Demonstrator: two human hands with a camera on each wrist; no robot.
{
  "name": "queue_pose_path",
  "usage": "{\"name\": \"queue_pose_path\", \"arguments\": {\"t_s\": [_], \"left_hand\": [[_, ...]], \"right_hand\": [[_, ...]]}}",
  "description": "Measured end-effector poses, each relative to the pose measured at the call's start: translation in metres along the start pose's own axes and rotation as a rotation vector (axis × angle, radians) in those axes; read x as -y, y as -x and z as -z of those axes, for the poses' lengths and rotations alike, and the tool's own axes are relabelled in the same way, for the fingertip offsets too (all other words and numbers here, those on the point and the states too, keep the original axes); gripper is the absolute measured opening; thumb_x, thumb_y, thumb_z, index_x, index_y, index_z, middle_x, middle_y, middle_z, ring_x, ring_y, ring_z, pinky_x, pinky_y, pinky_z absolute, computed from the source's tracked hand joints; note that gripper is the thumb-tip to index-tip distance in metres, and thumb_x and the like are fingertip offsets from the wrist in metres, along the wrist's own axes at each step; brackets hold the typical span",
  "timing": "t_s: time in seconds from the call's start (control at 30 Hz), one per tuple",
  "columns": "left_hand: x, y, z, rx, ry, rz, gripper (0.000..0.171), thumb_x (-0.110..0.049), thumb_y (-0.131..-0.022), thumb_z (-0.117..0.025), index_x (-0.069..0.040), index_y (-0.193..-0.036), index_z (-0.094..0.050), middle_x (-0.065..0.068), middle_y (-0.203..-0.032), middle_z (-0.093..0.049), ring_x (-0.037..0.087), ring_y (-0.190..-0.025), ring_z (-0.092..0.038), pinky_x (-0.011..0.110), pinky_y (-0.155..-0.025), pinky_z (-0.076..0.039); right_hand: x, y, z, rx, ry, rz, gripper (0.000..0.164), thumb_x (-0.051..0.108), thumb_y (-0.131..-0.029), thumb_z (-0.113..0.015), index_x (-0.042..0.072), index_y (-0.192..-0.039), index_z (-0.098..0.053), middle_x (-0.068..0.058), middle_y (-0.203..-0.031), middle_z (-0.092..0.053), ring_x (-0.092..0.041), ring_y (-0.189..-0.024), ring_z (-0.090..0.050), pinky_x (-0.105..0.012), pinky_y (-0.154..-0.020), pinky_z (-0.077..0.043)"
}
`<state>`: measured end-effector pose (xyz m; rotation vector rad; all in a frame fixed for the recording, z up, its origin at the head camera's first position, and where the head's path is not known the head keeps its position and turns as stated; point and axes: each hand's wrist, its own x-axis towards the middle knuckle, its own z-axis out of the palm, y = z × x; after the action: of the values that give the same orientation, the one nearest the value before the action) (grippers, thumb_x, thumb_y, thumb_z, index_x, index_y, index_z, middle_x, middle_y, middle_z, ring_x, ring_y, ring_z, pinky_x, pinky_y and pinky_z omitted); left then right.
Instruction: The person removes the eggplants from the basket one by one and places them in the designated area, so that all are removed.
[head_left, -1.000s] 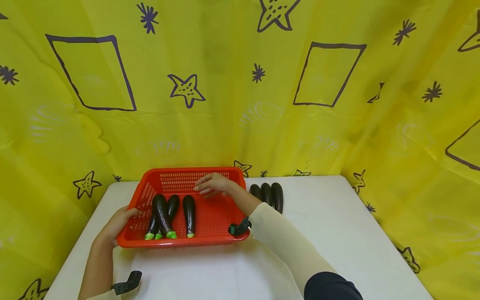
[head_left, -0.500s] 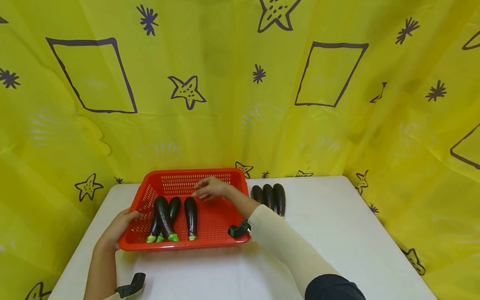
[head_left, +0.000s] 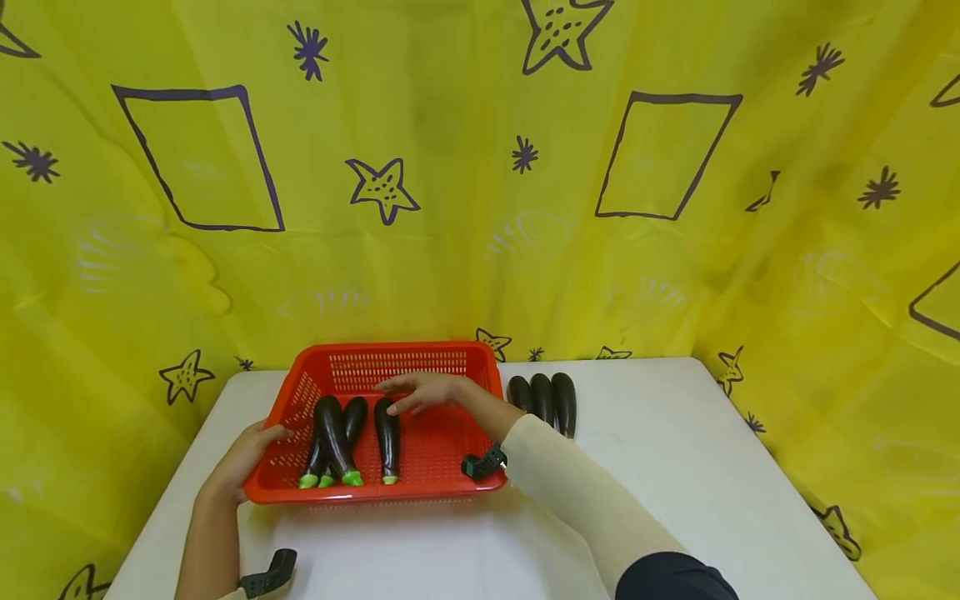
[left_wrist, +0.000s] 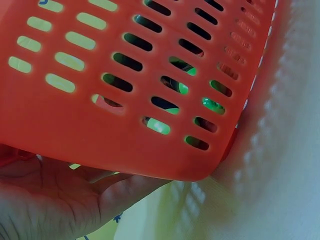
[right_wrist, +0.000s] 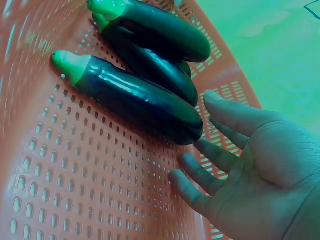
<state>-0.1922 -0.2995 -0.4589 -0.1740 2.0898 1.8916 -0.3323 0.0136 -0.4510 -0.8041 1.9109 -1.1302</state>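
A red perforated plastic basket [head_left: 382, 495] sits on the white table. My left hand [head_left: 242, 462] grips its left side, thumb over the rim; the left wrist view shows the left hand [left_wrist: 55, 200] under the basket's edge. Inside, three eggplants [head_left: 337, 437] lie crossed together at the left. A single eggplant [head_left: 387, 446] lies apart, its green stem end toward the front. My right hand [head_left: 431, 392] reaches into the basket with fingers spread. In the right wrist view, the right hand [right_wrist: 250, 160] has its fingertips right at that eggplant's rounded dark end and grips nothing.
Three more eggplants [head_left: 543, 400] lie side by side on the table [head_left: 660, 458], just right of the basket and partly behind my right forearm. A yellow patterned curtain [head_left: 450, 250] hangs along the back and both sides.
My right hand has moved a little left and lower, from above the basket's back toward the rounded end of the single eggplant. The left hand keeps its grip on the basket.
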Motion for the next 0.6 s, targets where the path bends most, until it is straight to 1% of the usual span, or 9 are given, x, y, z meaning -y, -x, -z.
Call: {"name": "queue_pose_path", "arguments": {"t_s": [0.07,0.23,0.33,0.4,0.53,0.6], "left_hand": [[0.0004,0.0002,-0.0006,-0.003,-0.002,0.001,0.059,-0.015,-0.106,-0.040,0.014,-0.153,-0.019,0.015,-0.121,-0.061,0.025,-0.095,-0.072,0.049,-0.080,-0.063],[0.0015,0.0020,-0.0010,-0.007,-0.007,-0.004,0.060,-0.015,-0.106,-0.040,0.013,-0.154,-0.019,0.017,-0.123,-0.061,0.026,-0.095,-0.073,0.050,-0.080,-0.063],[0.0014,0.0029,-0.0014,-0.007,-0.010,-0.006,0.060,-0.014,-0.105,-0.040,0.013,-0.155,-0.019,0.016,-0.122,-0.061,0.027,-0.096,-0.073,0.050,-0.081,-0.063],[0.0011,0.0031,-0.0016,-0.010,-0.006,-0.004,0.061,-0.014,-0.105,-0.041,0.012,-0.155,-0.020,0.016,-0.121,-0.061,0.027,-0.095,-0.073,0.050,-0.081,-0.063],[0.0001,0.0024,-0.0017,-0.009,-0.008,-0.009,0.060,-0.015,-0.105,-0.042,0.013,-0.153,-0.021,0.016,-0.120,-0.061,0.026,-0.095,-0.073,0.050,-0.081,-0.063],[0.0000,0.0023,-0.0021,-0.010,-0.008,-0.010,0.059,-0.015,-0.104,-0.042,0.013,-0.152,-0.022,0.016,-0.119,-0.061,0.025,-0.095,-0.073,0.049,-0.081,-0.063]], "right_hand": [[-0.0004,0.0011,-0.0008,0.001,0.000,-0.009,0.054,0.012,-0.106,-0.063,0.005,-0.157,-0.047,-0.012,-0.162,-0.043,-0.024,-0.142,-0.048,-0.039,-0.109,-0.049],[-0.0007,0.0020,-0.0032,-0.029,-0.044,-0.032,0.050,0.013,-0.104,-0.066,0.001,-0.150,-0.054,-0.010,-0.151,-0.054,-0.019,-0.126,-0.058,-0.042,-0.107,-0.051],[-0.0010,0.0018,-0.0034,-0.062,-0.068,-0.035,0.046,0.011,-0.102,-0.069,0.000,-0.145,-0.058,-0.008,-0.142,-0.060,-0.017,-0.118,-0.061,-0.042,-0.104,-0.054],[-0.0009,0.0017,-0.0031,-0.094,-0.098,-0.033,0.041,0.009,-0.100,-0.070,-0.002,-0.139,-0.061,-0.009,-0.132,-0.063,-0.017,-0.111,-0.063,-0.042,-0.100,-0.056],[-0.0002,0.0014,-0.0022,-0.165,-0.165,-0.027,0.030,0.001,-0.097,-0.072,-0.004,-0.125,-0.061,-0.008,-0.116,-0.062,-0.017,-0.099,-0.064,-0.041,-0.093,-0.060],[0.0002,0.0005,-0.0017,-0.188,-0.195,-0.032,0.030,-0.002,-0.096,-0.072,-0.004,-0.122,-0.059,-0.008,-0.111,-0.060,-0.017,-0.096,-0.062,-0.041,-0.092,-0.060]]}}
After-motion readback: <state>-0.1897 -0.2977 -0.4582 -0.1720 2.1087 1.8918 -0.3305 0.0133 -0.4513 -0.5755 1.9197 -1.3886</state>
